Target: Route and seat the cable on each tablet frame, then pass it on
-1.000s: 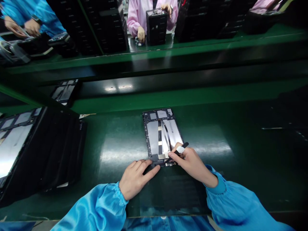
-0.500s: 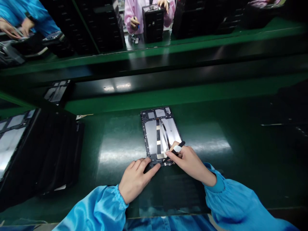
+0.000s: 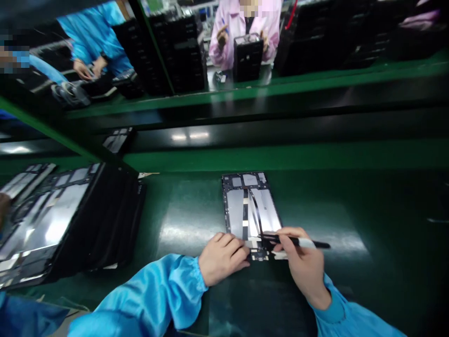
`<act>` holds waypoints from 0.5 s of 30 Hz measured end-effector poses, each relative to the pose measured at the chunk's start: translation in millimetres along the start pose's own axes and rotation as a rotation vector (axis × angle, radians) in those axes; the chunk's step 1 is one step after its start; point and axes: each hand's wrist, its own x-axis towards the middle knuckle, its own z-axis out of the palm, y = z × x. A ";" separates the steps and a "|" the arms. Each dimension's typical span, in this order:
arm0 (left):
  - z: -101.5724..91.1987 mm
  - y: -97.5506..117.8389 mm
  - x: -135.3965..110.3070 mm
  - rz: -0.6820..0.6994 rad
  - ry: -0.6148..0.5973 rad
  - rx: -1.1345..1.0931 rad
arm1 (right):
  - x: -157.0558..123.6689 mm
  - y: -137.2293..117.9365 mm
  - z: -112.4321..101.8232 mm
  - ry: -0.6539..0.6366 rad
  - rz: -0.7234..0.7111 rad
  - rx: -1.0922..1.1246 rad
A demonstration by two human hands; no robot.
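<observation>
One tablet (image 3: 235, 210), seemingly, on green bench (image 3: 351, 210).

Person's own hands in view: two, the left hand (image 3: 222, 257) and the right hand (image 3: 303, 267).
Black stylus (image 3: 298, 242): one.
Opened tablet (image 3: 250, 206) on the near mat: one.
Tablets lying on the black tray stack (image 3: 105, 224) at left: two visible.
Belt tablet (image 3: 117, 139), far left: one.
Co-workers on the far side: one pink-coated person (image 3: 245, 28) and one blue-coated person (image 3: 94, 37).
</observation>
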 end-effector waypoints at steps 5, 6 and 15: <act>15.6 -75.2 97.8 -0.228 -0.035 0.169 | -1.1 13.5 1.0 0.027 0.005 -0.027; 14.1 -93.9 116.6 -0.279 -0.012 0.200 | 0.2 15.3 1.8 0.021 0.010 -0.028; -22.6 -84.7 118.0 -0.441 0.037 0.341 | 2.2 12.0 11.1 0.004 0.068 -0.082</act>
